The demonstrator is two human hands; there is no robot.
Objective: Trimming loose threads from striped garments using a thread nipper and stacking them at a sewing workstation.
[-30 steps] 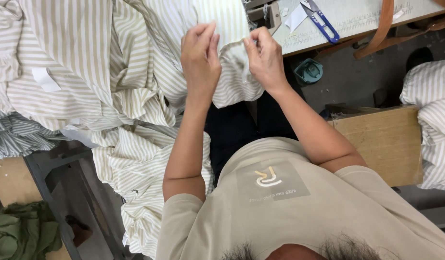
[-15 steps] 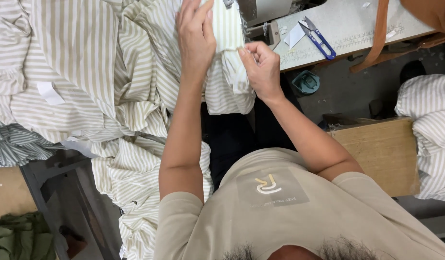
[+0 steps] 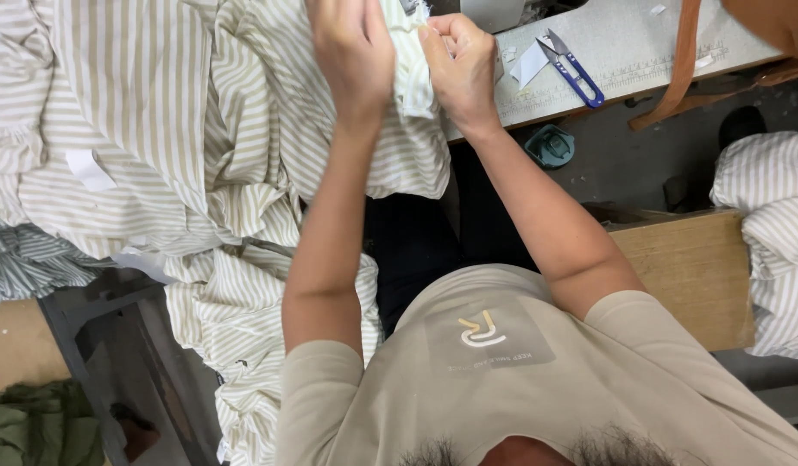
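Both hands have gone up higher and closer together since a moment ago, and the cloth has gone up with them. The striped cloth (image 3: 243,155) is cream with thin tan lines. It lies in a big heap across the person's lap and spills down on the left. The left hand (image 3: 351,47) is curled shut around a bunch of the cloth near the top. The right hand (image 3: 459,60) is a tight fist, pinching the cloth's edge just beside the left hand. Near the right hand sits a grey work table (image 3: 640,43). On it lie small blue-handled snips (image 3: 574,67) and a white scrap (image 3: 530,64). Another pile of striped cloth (image 3: 766,233) rests far off on the right, by a wooden box (image 3: 688,272).
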